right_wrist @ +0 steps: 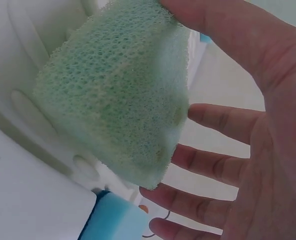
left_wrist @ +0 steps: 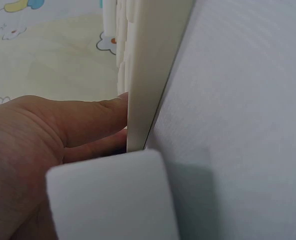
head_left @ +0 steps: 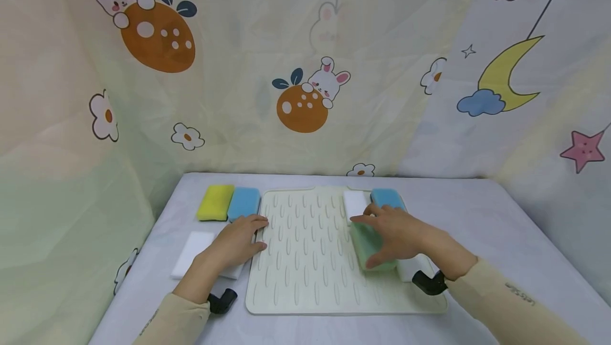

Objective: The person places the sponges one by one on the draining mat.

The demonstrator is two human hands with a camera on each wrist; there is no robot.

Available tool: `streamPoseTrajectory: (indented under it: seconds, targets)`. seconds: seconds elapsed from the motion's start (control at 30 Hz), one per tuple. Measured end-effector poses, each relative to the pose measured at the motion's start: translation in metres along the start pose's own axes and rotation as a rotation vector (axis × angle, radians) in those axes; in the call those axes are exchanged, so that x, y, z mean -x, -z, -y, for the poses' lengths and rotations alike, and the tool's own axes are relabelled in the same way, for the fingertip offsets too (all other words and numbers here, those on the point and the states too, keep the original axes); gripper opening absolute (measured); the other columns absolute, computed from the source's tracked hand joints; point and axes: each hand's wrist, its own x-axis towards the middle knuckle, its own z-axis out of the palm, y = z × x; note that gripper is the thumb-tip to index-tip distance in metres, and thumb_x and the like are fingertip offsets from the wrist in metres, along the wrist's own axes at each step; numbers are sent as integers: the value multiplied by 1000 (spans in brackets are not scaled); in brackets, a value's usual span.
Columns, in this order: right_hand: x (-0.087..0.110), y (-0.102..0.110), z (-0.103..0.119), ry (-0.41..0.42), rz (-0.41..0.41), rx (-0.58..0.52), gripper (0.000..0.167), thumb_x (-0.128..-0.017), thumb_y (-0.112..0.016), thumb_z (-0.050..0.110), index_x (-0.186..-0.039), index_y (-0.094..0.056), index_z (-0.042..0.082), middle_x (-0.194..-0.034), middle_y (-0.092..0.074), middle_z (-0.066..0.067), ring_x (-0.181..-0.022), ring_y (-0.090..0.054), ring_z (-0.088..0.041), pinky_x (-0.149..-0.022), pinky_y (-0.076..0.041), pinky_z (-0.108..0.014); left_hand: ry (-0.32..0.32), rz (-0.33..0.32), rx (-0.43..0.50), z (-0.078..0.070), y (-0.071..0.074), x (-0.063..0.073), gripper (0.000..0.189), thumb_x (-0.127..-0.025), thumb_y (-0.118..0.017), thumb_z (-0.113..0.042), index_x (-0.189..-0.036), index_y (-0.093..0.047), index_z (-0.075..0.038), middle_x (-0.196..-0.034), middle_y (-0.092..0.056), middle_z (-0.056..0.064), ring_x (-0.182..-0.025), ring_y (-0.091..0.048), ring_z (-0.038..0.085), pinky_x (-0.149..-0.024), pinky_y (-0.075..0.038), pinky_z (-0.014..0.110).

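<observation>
My left hand [head_left: 237, 241] rests its fingertips at the left edge of a cream ribbed mat [head_left: 305, 249]; in the left wrist view the thumb [left_wrist: 102, 120] meets that edge. My right hand [head_left: 398, 231] spreads over a green sponge [head_left: 365, 244] on the mat's right part. In the right wrist view the thumb lies at one end of the porous sponge [right_wrist: 112, 95], and straight fingertips touch its edge. Beyond that hand are a white block [head_left: 355, 203] and a blue sponge [head_left: 387, 197]; another white block [head_left: 410, 268] sits partly hidden below the wrist.
Left of the mat, a yellow sponge [head_left: 216, 203] and a blue sponge [head_left: 244, 203] stand side by side. Nearer lie white blocks [head_left: 193, 252], partly covered by my left arm. The table has a white cloth [head_left: 482, 217], with printed fabric walls [head_left: 238, 95] around it.
</observation>
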Motion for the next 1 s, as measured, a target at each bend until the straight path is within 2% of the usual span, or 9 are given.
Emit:
streamPoseTrajectory:
  seconds: [0.17, 0.43, 0.8, 1.0]
  targets:
    - [-4, -8, 0, -6, 10, 26, 98, -70, -86, 66, -152, -53, 24, -137, -54, -3, -107, -54, -24, -88, -49, -44, 5, 2, 2, -1, 1, 0, 60, -93, -78, -29, -147, -59, -11, -155, -53, 5, -146, -47, 35, -116, -43, 57]
    - [-8, -14, 3, -36, 44, 10, 100, -69, -87, 68, -152, -52, 25, -138, -54, -4, -111, -56, -26, -93, -51, -49, 4, 2, 5, -3, 3, 0, 60, -93, -79, -29, -147, -59, -11, -155, -53, 6, -145, -47, 36, -115, -44, 57]
    - [-13, -20, 9, -91, 51, 55, 102, -69, -84, 72, -153, -51, 25, -139, -54, -5, -109, -58, -24, -91, -51, -48, 1, -1, 10, -1, 2, 0, 60, -93, -79, -29, -147, -59, -10, -155, -53, 6, -145, -47, 37, -115, -43, 58]
    - [-15, -24, 11, -87, 37, 85, 104, -68, -84, 72, -153, -51, 22, -138, -55, -6, -109, -57, -24, -90, -50, -48, 3, 3, 8, 0, 1, -1, 61, -93, -78, -29, -147, -58, -11, -156, -53, 5, -146, -46, 37, -116, -43, 58]
